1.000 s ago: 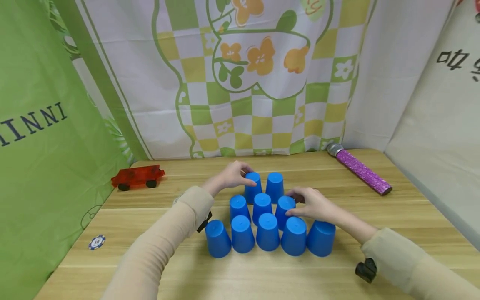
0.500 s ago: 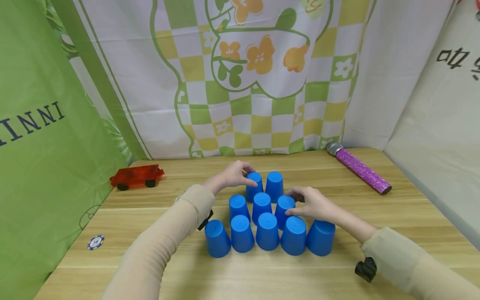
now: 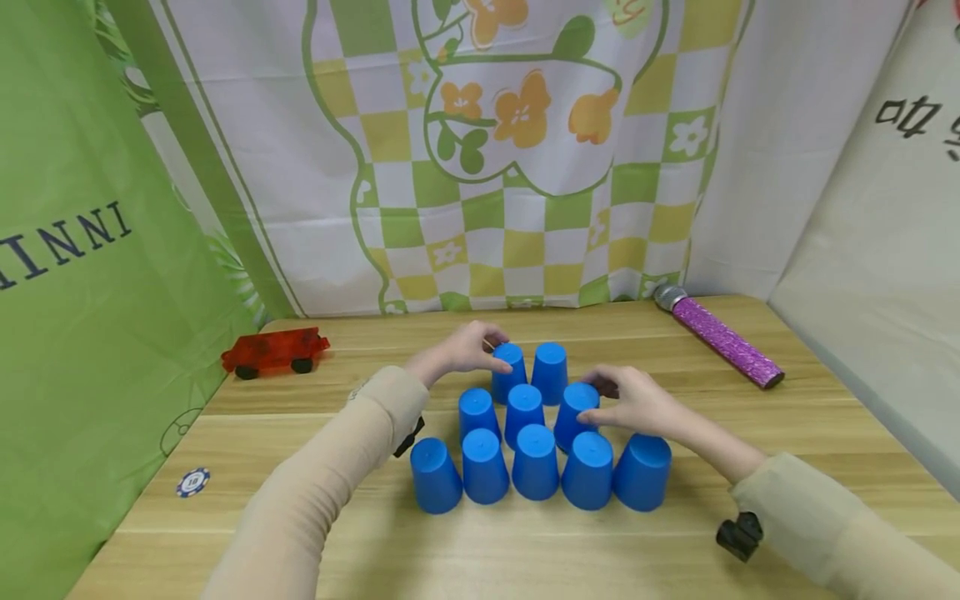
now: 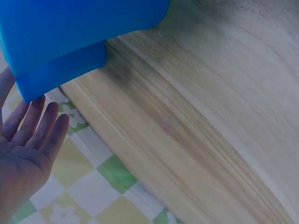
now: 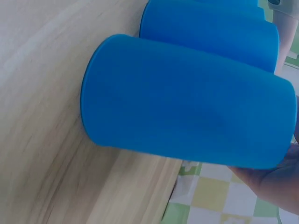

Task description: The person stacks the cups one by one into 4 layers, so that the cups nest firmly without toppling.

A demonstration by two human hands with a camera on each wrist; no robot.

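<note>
Blue cups stand upside down in three rows. My left hand (image 3: 471, 348) pinches the left cup of the back row (image 3: 508, 379), thumb at its near side and fingers behind. Beside it stands the other back cup (image 3: 551, 379). My right hand (image 3: 637, 405) holds the right cup of the middle row (image 3: 572, 423) between thumb and fingers near its top. Several cups form the front row (image 3: 536, 467). In the left wrist view, fingertips (image 4: 39, 100) meet a blue cup's end (image 4: 65, 70). A large blue cup (image 5: 187, 102) hides most of the right hand in the right wrist view.
A red toy car (image 3: 273, 352) sits at the back left of the wooden table (image 3: 465, 558). A poker chip (image 3: 192, 482) lies at the left. A glittery purple microphone (image 3: 723, 337) lies at the back right. Printed cloth (image 3: 502, 217) hangs behind.
My right hand has shifted slightly right and away from me, taking the middle row's right cup along. My left hand and its cup moved slightly right earlier, then stayed nearly still.
</note>
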